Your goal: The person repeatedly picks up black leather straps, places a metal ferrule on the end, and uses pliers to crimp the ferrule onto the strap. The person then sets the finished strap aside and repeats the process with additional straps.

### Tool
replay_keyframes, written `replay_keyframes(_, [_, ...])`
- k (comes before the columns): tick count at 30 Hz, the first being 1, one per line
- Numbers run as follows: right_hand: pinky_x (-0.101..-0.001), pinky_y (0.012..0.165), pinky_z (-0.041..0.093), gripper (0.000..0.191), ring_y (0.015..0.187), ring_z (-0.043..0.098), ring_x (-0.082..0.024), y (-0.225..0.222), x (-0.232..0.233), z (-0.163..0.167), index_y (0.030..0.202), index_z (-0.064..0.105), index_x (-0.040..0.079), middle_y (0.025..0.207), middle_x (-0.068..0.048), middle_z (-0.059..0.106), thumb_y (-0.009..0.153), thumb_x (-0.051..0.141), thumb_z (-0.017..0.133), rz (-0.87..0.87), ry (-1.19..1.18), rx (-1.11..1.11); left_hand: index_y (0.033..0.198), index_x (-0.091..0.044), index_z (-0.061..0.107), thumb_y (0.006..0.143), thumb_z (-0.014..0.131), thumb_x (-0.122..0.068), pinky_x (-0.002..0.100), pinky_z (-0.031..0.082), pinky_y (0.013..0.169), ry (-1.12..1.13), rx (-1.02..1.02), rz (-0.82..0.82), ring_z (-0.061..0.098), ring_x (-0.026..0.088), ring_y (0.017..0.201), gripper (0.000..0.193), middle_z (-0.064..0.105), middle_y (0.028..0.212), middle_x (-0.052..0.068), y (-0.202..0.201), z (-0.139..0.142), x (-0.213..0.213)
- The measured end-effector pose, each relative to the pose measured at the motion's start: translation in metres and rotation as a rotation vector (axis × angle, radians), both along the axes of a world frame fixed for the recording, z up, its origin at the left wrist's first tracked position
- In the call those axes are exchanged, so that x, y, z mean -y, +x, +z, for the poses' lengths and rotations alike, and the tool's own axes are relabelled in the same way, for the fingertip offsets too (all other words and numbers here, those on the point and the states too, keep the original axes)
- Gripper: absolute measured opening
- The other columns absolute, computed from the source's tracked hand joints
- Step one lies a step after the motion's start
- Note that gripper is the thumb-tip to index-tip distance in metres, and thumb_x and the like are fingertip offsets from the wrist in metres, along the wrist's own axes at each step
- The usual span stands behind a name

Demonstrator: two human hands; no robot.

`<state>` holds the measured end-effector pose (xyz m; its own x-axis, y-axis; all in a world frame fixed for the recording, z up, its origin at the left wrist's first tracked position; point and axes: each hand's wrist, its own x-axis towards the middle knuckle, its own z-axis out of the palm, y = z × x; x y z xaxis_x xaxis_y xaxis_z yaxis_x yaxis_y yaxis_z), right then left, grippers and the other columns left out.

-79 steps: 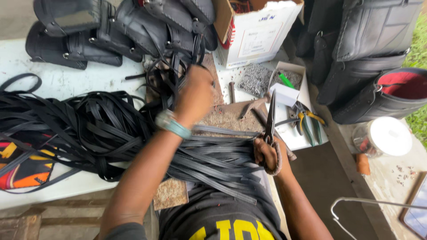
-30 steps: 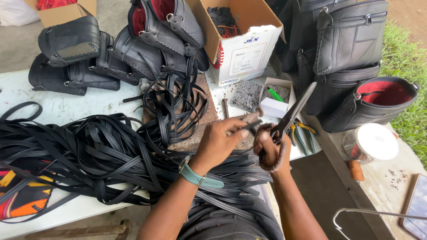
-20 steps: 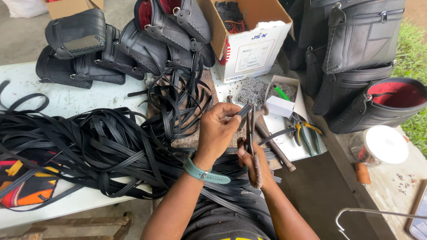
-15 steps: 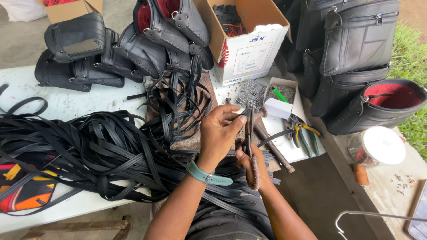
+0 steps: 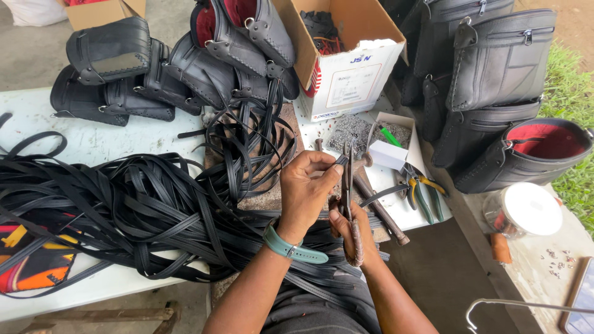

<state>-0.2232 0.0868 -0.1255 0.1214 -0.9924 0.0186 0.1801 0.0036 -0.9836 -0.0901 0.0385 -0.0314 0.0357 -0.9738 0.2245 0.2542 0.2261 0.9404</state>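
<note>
My left hand (image 5: pixel 306 188), with a teal watch on the wrist, pinches the end of a thin black leather strap (image 5: pixel 339 161) between thumb and fingers. Just to its right, my right hand (image 5: pixel 356 238) grips the handles of a pair of scissors (image 5: pixel 348 179). The blades point straight up, and their tips meet the pinched strap end. Both hands hover over the near edge of the white table (image 5: pixel 93 142), above my lap.
A big tangle of black straps (image 5: pixel 124 204) covers the table's left and middle. Black leather bags (image 5: pixel 173 68) and a cardboard box (image 5: pixel 352 68) stand behind. A small box of rivets (image 5: pixel 390 139), pliers (image 5: pixel 421 192), a metal punch (image 5: pixel 380 210) and a white-lidded jar (image 5: pixel 523 210) lie right.
The scissors swung from pointing up-right to standing upright. My left hand came back from the strap pile and brought a strap end up to the blades.
</note>
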Motion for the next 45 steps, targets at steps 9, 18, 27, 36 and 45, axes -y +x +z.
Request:
replay_keyframes(9, [-0.0286, 0.048, 0.037, 0.032, 0.051, 0.046, -0.013, -0.013, -0.005, 0.007, 0.078, 0.054, 0.005, 0.062, -0.004, 0.049, 0.099, 0.027, 0.065, 0.085, 0.033, -0.028, 0.100, 0.000, 0.072, 0.087, 0.077, -0.006, 0.022, 0.059, 0.068, -0.015, 0.195, -0.095, 0.071, 0.009, 0.079, 0.016, 0.076, 0.092, 0.007, 0.017, 0.017, 0.005])
replay_keyframes(18, [-0.0239, 0.055, 0.038, 0.022, 0.062, 0.044, -0.007, -0.036, -0.013, 0.009, 0.090, 0.056, 0.007, 0.072, 0.004, 0.049, 0.094, 0.023, 0.071, 0.099, 0.036, -0.163, 0.091, -0.003, 0.065, 0.077, 0.079, -0.009, 0.025, 0.060, 0.072, -0.099, 0.512, -0.121, 0.076, 0.012, 0.079, 0.020, 0.078, 0.082, 0.007, 0.031, 0.040, 0.014])
replay_keyframes(27, [-0.0244, 0.044, 0.031, 0.013, 0.050, 0.039, -0.006, -0.032, -0.016, 0.005, 0.092, 0.064, 0.005, 0.062, 0.003, 0.047, 0.094, 0.017, 0.069, 0.033, 0.148, -0.176, 0.098, -0.003, 0.061, 0.078, 0.077, -0.010, 0.025, 0.058, 0.069, -0.082, 0.520, -0.143, 0.076, 0.012, 0.076, 0.027, 0.078, 0.082, 0.007, 0.030, 0.047, 0.011])
replay_keyframes(36, [-0.0219, 0.064, 0.040, 0.017, 0.076, 0.045, -0.004, -0.065, -0.015, 0.016, 0.087, 0.055, 0.008, 0.082, 0.005, 0.050, 0.093, 0.008, 0.071, 0.204, -0.136, -0.308, 0.107, -0.003, 0.053, 0.072, 0.076, -0.008, 0.027, 0.058, 0.066, -0.071, 0.674, -0.378, 0.077, 0.014, 0.072, 0.043, 0.075, 0.077, 0.007, 0.043, 0.076, 0.033])
replay_keyframes(45, [-0.0248, 0.063, 0.040, 0.020, 0.073, 0.042, -0.006, -0.072, -0.012, 0.028, 0.084, 0.054, 0.006, 0.078, 0.005, 0.046, 0.090, 0.007, 0.073, 0.182, -0.089, -0.386, 0.105, -0.003, 0.055, 0.069, 0.079, -0.008, 0.031, 0.061, 0.070, -0.148, 0.827, -0.386, 0.081, 0.017, 0.079, 0.044, 0.074, 0.090, 0.006, 0.036, 0.089, 0.034])
